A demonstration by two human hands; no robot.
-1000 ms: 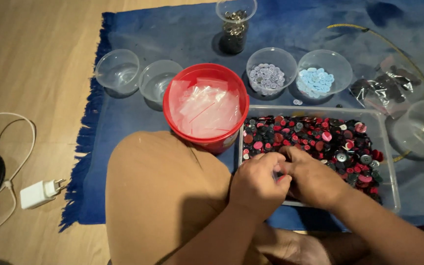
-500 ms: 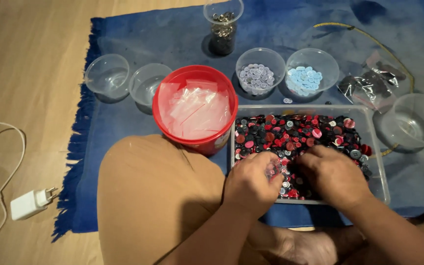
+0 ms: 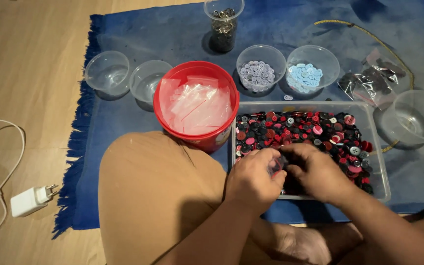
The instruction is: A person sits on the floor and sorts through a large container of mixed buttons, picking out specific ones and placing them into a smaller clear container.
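Observation:
Both my hands meet over the near left part of a clear rectangular tray (image 3: 378, 147) filled with red, black, pink and grey buttons (image 3: 315, 130). My left hand (image 3: 252, 180) pinches a small clear plastic bag (image 3: 276, 165), only partly visible between the fingers. My right hand (image 3: 316, 172) curls its fingers against the same bag from the right. My bent knee in tan cloth (image 3: 158, 196) lies just left of the hands.
A red bucket (image 3: 165, 115) of small clear bags stands left of the tray on a blue rug (image 3: 172, 34). Behind are bowls of lilac buttons (image 3: 260, 74) and pale blue buttons (image 3: 306, 74), a cup of metal pieces (image 3: 223, 24), and empty clear bowls (image 3: 108, 73). A white charger (image 3: 29, 200) lies on the wood floor.
My hands have stayed together over the tray's near left, with the fingers shifting slightly around the small bag. The view has drifted a little.

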